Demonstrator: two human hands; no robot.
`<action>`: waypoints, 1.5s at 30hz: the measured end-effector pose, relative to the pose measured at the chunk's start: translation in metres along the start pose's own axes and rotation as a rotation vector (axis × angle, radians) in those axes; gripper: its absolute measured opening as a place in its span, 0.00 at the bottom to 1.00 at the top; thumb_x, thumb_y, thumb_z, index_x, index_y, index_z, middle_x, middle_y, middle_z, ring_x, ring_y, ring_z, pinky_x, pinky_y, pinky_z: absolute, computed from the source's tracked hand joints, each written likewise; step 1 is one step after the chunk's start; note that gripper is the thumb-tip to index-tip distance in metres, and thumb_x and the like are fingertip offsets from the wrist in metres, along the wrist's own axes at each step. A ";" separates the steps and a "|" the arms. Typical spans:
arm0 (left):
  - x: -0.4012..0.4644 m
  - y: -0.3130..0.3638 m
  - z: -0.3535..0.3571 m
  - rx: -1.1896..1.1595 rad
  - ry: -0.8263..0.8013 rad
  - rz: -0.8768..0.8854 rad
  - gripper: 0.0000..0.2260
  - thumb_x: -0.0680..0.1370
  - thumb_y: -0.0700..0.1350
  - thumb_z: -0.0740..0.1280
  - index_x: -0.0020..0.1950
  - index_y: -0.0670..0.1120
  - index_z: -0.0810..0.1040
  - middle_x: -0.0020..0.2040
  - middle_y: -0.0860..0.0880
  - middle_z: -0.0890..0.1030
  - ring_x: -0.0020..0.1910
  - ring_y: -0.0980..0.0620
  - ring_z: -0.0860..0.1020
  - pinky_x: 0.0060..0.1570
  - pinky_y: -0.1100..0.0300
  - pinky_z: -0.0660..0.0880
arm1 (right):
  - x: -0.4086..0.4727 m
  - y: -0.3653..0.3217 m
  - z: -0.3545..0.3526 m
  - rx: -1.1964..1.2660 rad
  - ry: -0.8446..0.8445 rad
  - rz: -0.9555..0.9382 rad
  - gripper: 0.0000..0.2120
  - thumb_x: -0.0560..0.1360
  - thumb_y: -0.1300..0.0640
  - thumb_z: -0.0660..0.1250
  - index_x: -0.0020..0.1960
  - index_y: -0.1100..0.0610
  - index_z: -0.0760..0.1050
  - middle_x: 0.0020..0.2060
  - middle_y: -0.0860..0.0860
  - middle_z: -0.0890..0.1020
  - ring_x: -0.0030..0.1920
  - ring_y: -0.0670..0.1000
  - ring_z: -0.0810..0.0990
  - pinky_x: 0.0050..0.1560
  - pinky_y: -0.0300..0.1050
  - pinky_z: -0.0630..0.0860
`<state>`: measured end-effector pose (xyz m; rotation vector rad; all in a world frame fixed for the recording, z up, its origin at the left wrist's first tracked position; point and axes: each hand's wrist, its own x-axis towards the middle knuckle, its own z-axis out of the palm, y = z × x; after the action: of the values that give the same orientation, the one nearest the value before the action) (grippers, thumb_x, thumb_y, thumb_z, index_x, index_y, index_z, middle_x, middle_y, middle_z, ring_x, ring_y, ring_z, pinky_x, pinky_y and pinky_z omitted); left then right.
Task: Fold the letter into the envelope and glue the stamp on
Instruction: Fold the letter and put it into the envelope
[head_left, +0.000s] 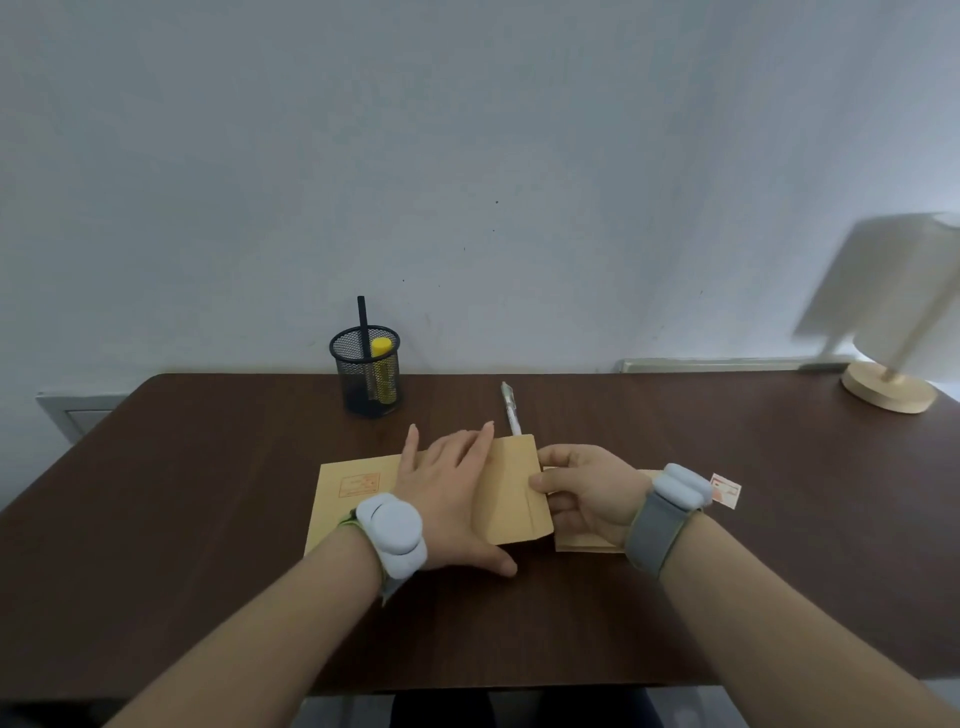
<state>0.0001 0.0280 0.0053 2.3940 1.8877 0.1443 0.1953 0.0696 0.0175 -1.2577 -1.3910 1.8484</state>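
Observation:
A tan envelope (345, 493) with a red printed box lies flat on the dark wooden desk (208, 519). My left hand (452, 499) presses flat on it, fingers straight. My right hand (582, 493) pinches the edge of a tan flap or folded sheet (517, 493) raised over the envelope's right end; whether it is the envelope flap or the letter I cannot tell. More tan paper (582, 543) lies under my right hand. A small red and white stamp (726, 490) lies just right of my right wrist. A yellow glue stick (383, 369) stands in the mesh cup.
A black mesh pen cup (366, 374) with a black pen stands at the desk's back edge by the wall. A white pen (510, 410) lies behind the envelope. A lamp with a wooden base (888, 392) stands at the back right corner.

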 end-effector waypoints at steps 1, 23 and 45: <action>0.000 0.000 0.000 -0.005 0.001 0.010 0.61 0.54 0.77 0.64 0.75 0.55 0.36 0.76 0.53 0.53 0.75 0.51 0.50 0.69 0.43 0.29 | 0.001 0.002 -0.002 0.031 -0.009 -0.005 0.11 0.77 0.68 0.63 0.57 0.59 0.76 0.51 0.61 0.83 0.49 0.58 0.85 0.43 0.50 0.83; -0.003 0.000 -0.002 0.018 -0.045 0.046 0.59 0.55 0.79 0.62 0.76 0.55 0.40 0.73 0.54 0.57 0.73 0.51 0.55 0.70 0.43 0.31 | 0.007 0.005 -0.007 -0.264 0.051 -0.088 0.19 0.68 0.57 0.76 0.57 0.56 0.76 0.47 0.57 0.85 0.46 0.53 0.85 0.44 0.49 0.83; 0.008 0.006 -0.005 0.058 -0.084 0.070 0.59 0.56 0.77 0.64 0.76 0.55 0.40 0.75 0.54 0.55 0.72 0.51 0.56 0.70 0.50 0.55 | 0.003 0.013 -0.017 -0.150 -0.009 0.100 0.18 0.68 0.69 0.73 0.56 0.60 0.77 0.48 0.59 0.84 0.49 0.59 0.85 0.47 0.53 0.83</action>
<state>0.0074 0.0342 0.0112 2.4631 1.7979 -0.0068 0.2106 0.0750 0.0039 -1.4182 -1.5209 1.8460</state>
